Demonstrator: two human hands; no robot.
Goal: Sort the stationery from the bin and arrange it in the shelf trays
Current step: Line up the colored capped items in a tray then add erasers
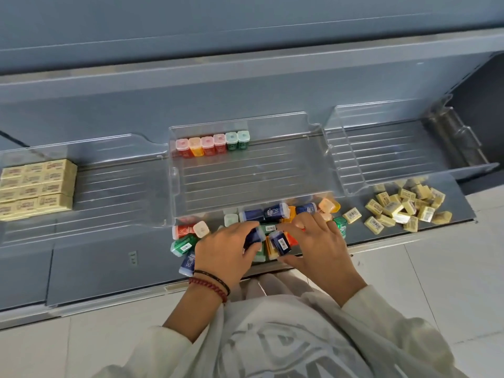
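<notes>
Down low, white sweatshirt (272,336), right at the lens. Just ahead, left hand (226,246), bracelets (212,285) at the wrist, fingers curled round a blue case (255,236). Right beside it, right hand (319,241), thumb under and fingers over a second blue case (281,241), pinching it. Under and around both hands, pile (275,212) of small cases on the grey shelf (109,268): blue, green, orange, red, heaped against the front wall of the middle tray (245,181). Off to the right on the same shelf, loose erasers (403,205), yellow, scattered, just beside the pile's edge. Further back now, inside the middle tray, row (212,144) of six cases upright along the rear wall: four red or orange, then two green at the right end. Over on the left, left tray (114,192), with stacked erasers (38,184) packed tight in neat rows at its left end. Far right, right tray (381,154), clear plastic, ribbed floor on show.
</notes>
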